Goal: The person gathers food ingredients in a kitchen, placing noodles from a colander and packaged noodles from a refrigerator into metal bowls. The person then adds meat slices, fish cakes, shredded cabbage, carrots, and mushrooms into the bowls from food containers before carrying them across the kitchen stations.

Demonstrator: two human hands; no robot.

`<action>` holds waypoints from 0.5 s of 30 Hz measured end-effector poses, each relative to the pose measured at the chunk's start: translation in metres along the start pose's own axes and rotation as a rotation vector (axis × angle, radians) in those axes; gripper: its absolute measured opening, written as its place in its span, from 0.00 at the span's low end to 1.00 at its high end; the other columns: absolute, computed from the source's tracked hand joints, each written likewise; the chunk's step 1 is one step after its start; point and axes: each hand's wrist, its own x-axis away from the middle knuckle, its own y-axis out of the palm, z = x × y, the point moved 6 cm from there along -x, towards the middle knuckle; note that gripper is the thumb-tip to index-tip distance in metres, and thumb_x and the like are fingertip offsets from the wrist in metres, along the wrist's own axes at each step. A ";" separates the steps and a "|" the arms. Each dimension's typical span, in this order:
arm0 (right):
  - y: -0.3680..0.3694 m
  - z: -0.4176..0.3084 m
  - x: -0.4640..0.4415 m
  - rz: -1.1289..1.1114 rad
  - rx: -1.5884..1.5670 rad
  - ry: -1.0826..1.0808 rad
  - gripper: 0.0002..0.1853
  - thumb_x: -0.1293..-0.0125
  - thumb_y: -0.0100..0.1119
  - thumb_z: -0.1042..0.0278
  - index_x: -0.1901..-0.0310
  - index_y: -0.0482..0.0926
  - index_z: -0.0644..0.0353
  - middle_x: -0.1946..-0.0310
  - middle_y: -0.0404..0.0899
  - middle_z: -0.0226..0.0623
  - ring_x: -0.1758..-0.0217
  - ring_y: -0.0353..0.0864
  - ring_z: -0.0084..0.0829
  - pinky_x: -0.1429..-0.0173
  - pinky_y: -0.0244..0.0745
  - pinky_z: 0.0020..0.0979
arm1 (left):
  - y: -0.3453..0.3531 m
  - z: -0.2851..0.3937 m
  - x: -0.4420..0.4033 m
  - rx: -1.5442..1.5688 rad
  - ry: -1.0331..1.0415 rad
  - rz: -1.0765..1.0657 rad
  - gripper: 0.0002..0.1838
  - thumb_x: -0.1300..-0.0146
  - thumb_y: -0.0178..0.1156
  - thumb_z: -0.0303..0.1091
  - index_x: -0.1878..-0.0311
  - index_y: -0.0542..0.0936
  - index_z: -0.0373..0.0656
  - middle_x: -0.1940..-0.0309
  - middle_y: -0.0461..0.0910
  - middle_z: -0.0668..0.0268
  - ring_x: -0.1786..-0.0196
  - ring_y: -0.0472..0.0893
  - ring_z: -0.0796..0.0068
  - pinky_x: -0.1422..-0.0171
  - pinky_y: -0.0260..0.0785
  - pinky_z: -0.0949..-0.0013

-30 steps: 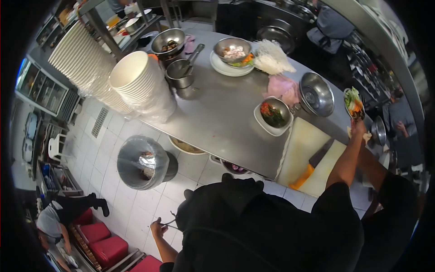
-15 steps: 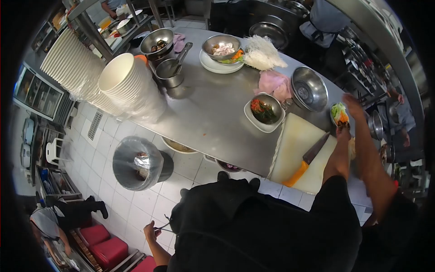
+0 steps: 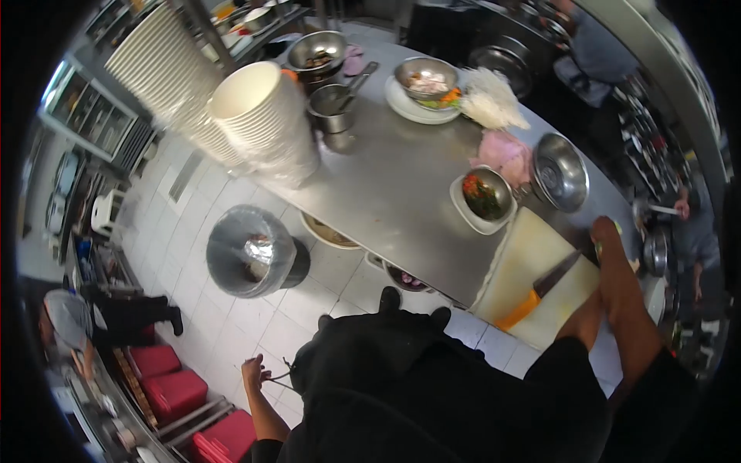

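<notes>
Both my arms reach to the right, past a white cutting board [image 3: 512,270]. My right hand [image 3: 607,231] is bent downward over some shredded vegetables [image 3: 617,227], of which only a bit of green shows. Its fingers are mostly hidden. My left forearm [image 3: 584,318] passes behind the right one, which covers the left hand. On the board lies a knife [image 3: 519,310] with an orange handle, its dark blade pointing away to the right. Near the board's far end is a metal bowl of red and green food [image 3: 494,194] on a white dish [image 3: 458,199].
A big metal bowl [image 3: 561,171] sits by a pink cloth [image 3: 503,154] and white noodles [image 3: 492,100]. Stacked tubs [image 3: 266,116] line the counter's left edge. Below stands a lined bin [image 3: 224,251]. At lower left another person's hand [image 3: 253,372] is near a dark cord. Other people work nearby.
The view has swung, so the counter appears farther right. My right hand has come down from above the vegetables onto them. My left hand, visible at the vegetables before, is now covered.
</notes>
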 end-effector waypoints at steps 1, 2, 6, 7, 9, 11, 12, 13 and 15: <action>0.002 0.000 0.002 -0.013 0.016 -0.007 0.13 0.32 0.52 0.66 0.48 0.76 0.58 0.56 0.81 0.42 0.61 0.82 0.36 0.62 0.81 0.34 | -0.002 0.002 0.002 0.004 0.010 -0.003 0.30 0.35 0.60 0.47 0.40 0.69 0.31 0.55 0.76 0.45 0.73 0.83 0.54 0.73 0.79 0.59; 0.003 0.000 0.006 -0.016 0.028 -0.021 0.13 0.32 0.52 0.66 0.49 0.76 0.58 0.56 0.81 0.42 0.61 0.82 0.37 0.62 0.80 0.34 | -0.004 0.004 0.004 0.000 0.022 -0.010 0.30 0.35 0.60 0.47 0.40 0.69 0.31 0.55 0.76 0.45 0.73 0.83 0.54 0.73 0.79 0.59; -0.003 0.000 0.042 0.008 0.074 -0.091 0.13 0.33 0.52 0.66 0.50 0.78 0.59 0.57 0.81 0.42 0.61 0.82 0.37 0.61 0.80 0.36 | -0.012 -0.007 -0.002 0.015 0.045 -0.019 0.30 0.36 0.60 0.46 0.39 0.69 0.32 0.54 0.76 0.45 0.73 0.83 0.56 0.73 0.80 0.61; -0.008 0.004 0.055 0.028 0.086 -0.111 0.13 0.33 0.52 0.66 0.50 0.78 0.59 0.57 0.81 0.42 0.61 0.82 0.37 0.61 0.80 0.36 | -0.015 -0.013 -0.005 0.014 0.038 -0.018 0.30 0.36 0.60 0.46 0.39 0.70 0.32 0.53 0.77 0.45 0.72 0.84 0.56 0.72 0.81 0.61; -0.015 0.012 0.084 0.070 0.114 -0.161 0.13 0.33 0.52 0.66 0.51 0.78 0.60 0.57 0.82 0.43 0.60 0.82 0.37 0.60 0.79 0.36 | -0.021 -0.026 -0.007 0.057 0.053 -0.005 0.27 0.37 0.61 0.44 0.43 0.73 0.32 0.60 0.77 0.51 0.75 0.83 0.59 0.74 0.79 0.63; -0.024 0.023 0.121 0.139 0.158 -0.240 0.13 0.34 0.52 0.66 0.52 0.79 0.60 0.57 0.82 0.43 0.60 0.82 0.37 0.60 0.79 0.37 | -0.032 -0.048 -0.008 0.108 0.049 0.007 0.25 0.37 0.62 0.43 0.45 0.75 0.32 0.64 0.78 0.55 0.76 0.83 0.62 0.76 0.79 0.66; -0.026 0.031 0.138 0.174 0.189 -0.291 0.13 0.34 0.53 0.66 0.52 0.79 0.60 0.57 0.82 0.43 0.60 0.82 0.37 0.59 0.79 0.37 | -0.038 -0.061 -0.009 0.126 0.055 -0.004 0.25 0.38 0.62 0.43 0.45 0.75 0.31 0.65 0.78 0.55 0.77 0.82 0.62 0.77 0.78 0.66; -0.025 0.041 0.157 0.209 0.226 -0.350 0.13 0.34 0.53 0.66 0.52 0.80 0.61 0.57 0.82 0.43 0.60 0.82 0.37 0.59 0.79 0.38 | -0.049 -0.078 -0.008 0.157 0.052 -0.003 0.26 0.39 0.63 0.43 0.46 0.75 0.31 0.65 0.78 0.55 0.77 0.82 0.62 0.77 0.78 0.67; -0.014 0.063 0.197 0.269 0.278 -0.479 0.13 0.34 0.53 0.66 0.53 0.80 0.61 0.57 0.82 0.43 0.60 0.82 0.38 0.59 0.79 0.38 | -0.072 -0.120 -0.012 0.225 0.038 0.019 0.26 0.40 0.64 0.42 0.47 0.76 0.29 0.65 0.79 0.54 0.78 0.82 0.63 0.79 0.77 0.68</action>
